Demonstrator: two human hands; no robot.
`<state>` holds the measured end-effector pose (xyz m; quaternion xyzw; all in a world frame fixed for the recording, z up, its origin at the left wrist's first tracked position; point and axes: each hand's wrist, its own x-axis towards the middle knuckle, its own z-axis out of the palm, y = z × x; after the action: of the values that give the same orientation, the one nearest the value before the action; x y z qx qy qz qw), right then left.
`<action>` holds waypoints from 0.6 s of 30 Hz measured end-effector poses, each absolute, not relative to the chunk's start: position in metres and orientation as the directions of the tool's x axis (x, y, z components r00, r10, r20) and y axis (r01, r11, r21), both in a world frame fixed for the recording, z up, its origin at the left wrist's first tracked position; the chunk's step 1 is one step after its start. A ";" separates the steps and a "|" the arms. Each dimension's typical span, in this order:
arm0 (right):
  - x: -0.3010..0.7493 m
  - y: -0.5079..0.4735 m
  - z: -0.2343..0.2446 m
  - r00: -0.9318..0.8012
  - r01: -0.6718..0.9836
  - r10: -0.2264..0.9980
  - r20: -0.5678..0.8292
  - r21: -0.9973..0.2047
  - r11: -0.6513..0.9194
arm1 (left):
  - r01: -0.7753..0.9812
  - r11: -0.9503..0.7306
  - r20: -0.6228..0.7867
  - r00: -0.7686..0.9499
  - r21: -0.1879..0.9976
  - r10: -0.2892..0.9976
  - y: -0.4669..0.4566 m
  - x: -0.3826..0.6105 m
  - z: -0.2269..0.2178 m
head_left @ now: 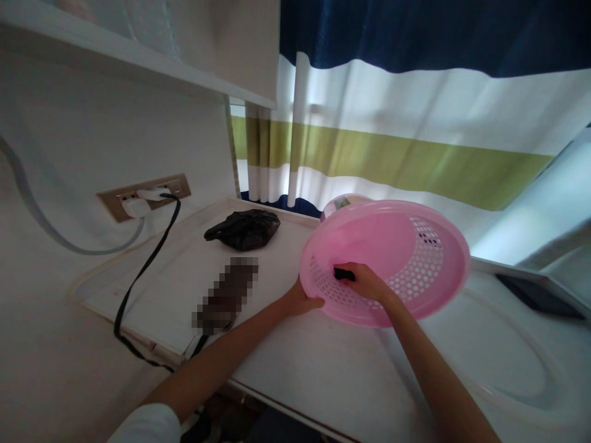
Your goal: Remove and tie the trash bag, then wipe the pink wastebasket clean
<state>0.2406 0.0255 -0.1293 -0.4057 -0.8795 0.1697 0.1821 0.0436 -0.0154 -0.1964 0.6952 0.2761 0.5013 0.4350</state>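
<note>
A pink plastic basket [383, 224] with rows of holes in its wall is tilted toward me above the white tabletop, its wide mouth facing me. My left hand [300, 300] grips its rim at the lower left, the thumb on the near side and the other fingers mostly hidden behind it. Inside the basket, my right hand [364, 280] is closed on a small black piece [344, 274], held against or close to the perforated wall. What kind of thing that piece is, I cannot make out.
A crumpled black plastic bag [247, 229] lies at the back left of the white table [295, 375]. Nearer is a pixelated dark object [226, 296]. A black cable [138, 277] runs from the wall socket [115, 200]. A dark flat object [538, 296] lies at right.
</note>
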 end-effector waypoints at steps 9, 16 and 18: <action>0.248 0.005 -0.102 -0.810 0.532 0.568 -0.145 -0.589 0.608 | 0.024 -0.432 0.389 0.392 0.901 0.833 -0.015 0.041 -0.199; 0.258 -0.009 -0.080 -0.852 0.507 0.417 -0.316 -0.693 0.512 | 0.056 -0.384 0.338 0.368 0.922 0.866 -0.015 0.040 -0.202; 0.264 -0.004 -0.082 -0.800 0.557 0.551 -0.237 -0.632 0.538 | 0.045 -0.391 0.344 0.389 0.919 0.855 -0.015 0.040 -0.201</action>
<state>0.2644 -0.0038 -0.0822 -0.3158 -0.8770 0.3622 -0.0047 0.0404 -0.0150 -0.2010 0.7018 0.3207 0.4504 0.4492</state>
